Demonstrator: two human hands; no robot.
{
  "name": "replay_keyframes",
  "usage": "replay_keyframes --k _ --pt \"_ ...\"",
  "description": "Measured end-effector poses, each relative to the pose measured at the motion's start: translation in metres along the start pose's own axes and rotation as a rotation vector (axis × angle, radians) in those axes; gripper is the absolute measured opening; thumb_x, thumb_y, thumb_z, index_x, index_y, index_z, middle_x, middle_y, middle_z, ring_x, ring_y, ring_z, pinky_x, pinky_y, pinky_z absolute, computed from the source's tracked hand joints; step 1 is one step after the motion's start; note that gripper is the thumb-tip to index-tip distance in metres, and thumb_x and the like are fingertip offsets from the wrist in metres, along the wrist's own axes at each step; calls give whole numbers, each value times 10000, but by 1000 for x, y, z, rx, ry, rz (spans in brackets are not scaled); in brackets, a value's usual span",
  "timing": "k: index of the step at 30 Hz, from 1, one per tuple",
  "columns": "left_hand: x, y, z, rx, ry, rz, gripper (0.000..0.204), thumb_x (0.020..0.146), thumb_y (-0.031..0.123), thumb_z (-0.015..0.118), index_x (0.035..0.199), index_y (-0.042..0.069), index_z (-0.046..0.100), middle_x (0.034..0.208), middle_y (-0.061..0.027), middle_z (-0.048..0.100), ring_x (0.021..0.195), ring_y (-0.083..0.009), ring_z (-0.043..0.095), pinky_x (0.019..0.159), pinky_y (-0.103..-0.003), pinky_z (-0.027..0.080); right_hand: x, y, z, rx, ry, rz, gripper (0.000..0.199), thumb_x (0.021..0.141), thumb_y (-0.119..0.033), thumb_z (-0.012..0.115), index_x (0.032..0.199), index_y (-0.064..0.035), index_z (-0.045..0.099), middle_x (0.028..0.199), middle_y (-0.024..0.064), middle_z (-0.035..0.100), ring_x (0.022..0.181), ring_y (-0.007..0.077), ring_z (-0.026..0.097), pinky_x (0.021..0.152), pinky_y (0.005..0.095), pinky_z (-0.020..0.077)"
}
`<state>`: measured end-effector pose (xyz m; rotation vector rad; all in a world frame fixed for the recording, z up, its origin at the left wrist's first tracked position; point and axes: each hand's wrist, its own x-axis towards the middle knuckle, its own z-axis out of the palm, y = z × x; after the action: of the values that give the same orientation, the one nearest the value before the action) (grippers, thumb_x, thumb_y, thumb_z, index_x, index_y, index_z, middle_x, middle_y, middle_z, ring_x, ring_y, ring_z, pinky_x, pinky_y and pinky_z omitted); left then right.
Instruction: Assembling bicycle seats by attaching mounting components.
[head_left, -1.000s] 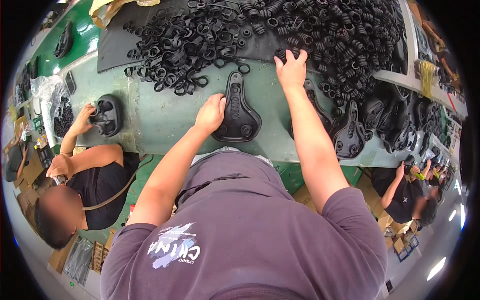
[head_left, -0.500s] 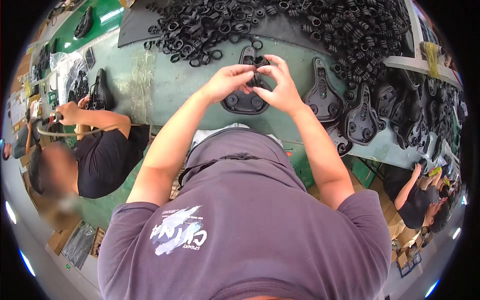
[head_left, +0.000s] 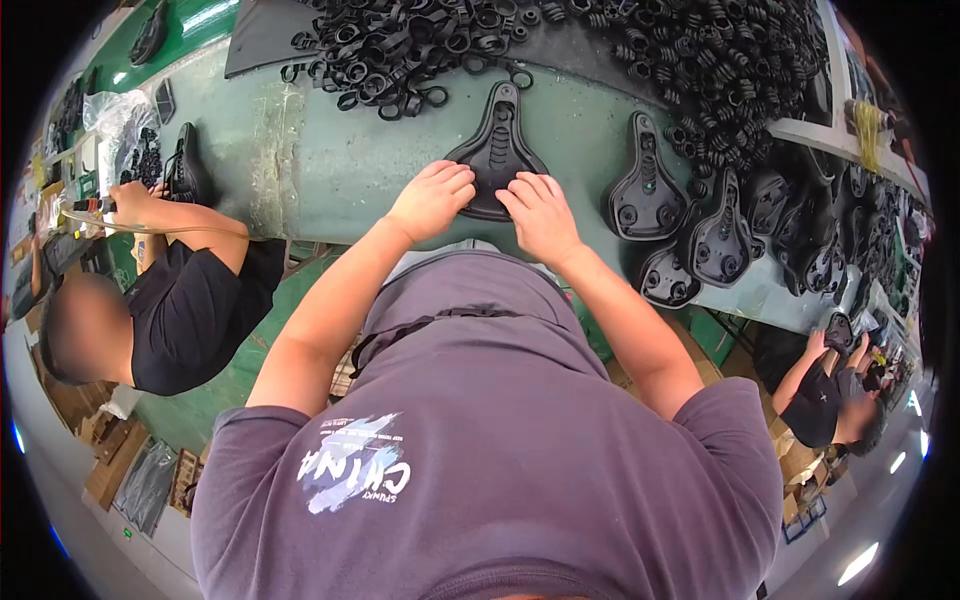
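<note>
Nearest the camera, the lower half of the view is filled by the person's grey shirt, by which the near edge of the bench [head_left: 330,170] is hidden directly below the hands. Both forearms are stretched forward over that edge. The left hand [head_left: 432,200] and the right hand [head_left: 540,215] are laid side by side on the wide rear end of a black saddle base [head_left: 497,150], fingers curled and pressed down on it; whether a small part is pinched under the fingertips cannot be told. The saddle base is lying flat on the green bench top, its narrow nose pointed away from the person, and its rear edge is covered by the hands.

To the left of the hands a bare stretch of bench top is seen, crossed by a pale worn strip. To the right, room is tighter: further saddle bases [head_left: 700,220] are crowded near the bench edge, some overlapped and partly cut off by one another.

Beyond the nose, a heap of black rings [head_left: 400,50] is spread just ahead, one loose ring nearly touching the nose. Farther right a larger pile of black ribbed parts [head_left: 740,70] is banked up; single pieces there are hard to make out.

At the left rim a co-worker in a black shirt [head_left: 190,310] is seated, and another is seen at the lower right, much bent by the lens.
</note>
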<state>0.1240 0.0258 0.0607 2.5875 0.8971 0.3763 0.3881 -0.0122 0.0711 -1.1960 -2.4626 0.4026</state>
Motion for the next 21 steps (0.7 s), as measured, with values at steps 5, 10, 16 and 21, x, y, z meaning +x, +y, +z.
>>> replay_keyframes --k 5,10,16,21 --pt "15 -8 -17 -312 168 -207 287 852 215 808 1030 43 662 1209 -140 670 1135 -363 642 1002 -461 511 -2 8 -5 62 -11 234 421 774 -117 790 1178 -74 680 1157 96 654 1285 338 564 1119 538 399" --pt "30 -78 -20 -21 299 -884 345 937 256 758 1160 30 625 1140 -176 649 1075 -417 664 873 -495 559 51 20 -27 214 -119 147 414 807 -255 841 1141 -57 696 1218 134 673 1269 392 573 1104 536 444" --pt "57 -133 -25 -156 483 -739 201 982 162 685 1136 35 657 1025 -169 725 884 -386 727 789 -475 580 223 164 -22 127 188 234 325 849 -180 765 1111 3 708 1145 205 714 1101 402 662 994 480 532" --pt "57 -115 -60 -836 391 -1132 208 1033 180 685 1164 21 658 968 -102 732 652 -164 690 588 -327 540 353 261 4 -20 134 371 420 853 -135 643 1239 28 674 1277 233 704 1231 441 641 1061 507 521"
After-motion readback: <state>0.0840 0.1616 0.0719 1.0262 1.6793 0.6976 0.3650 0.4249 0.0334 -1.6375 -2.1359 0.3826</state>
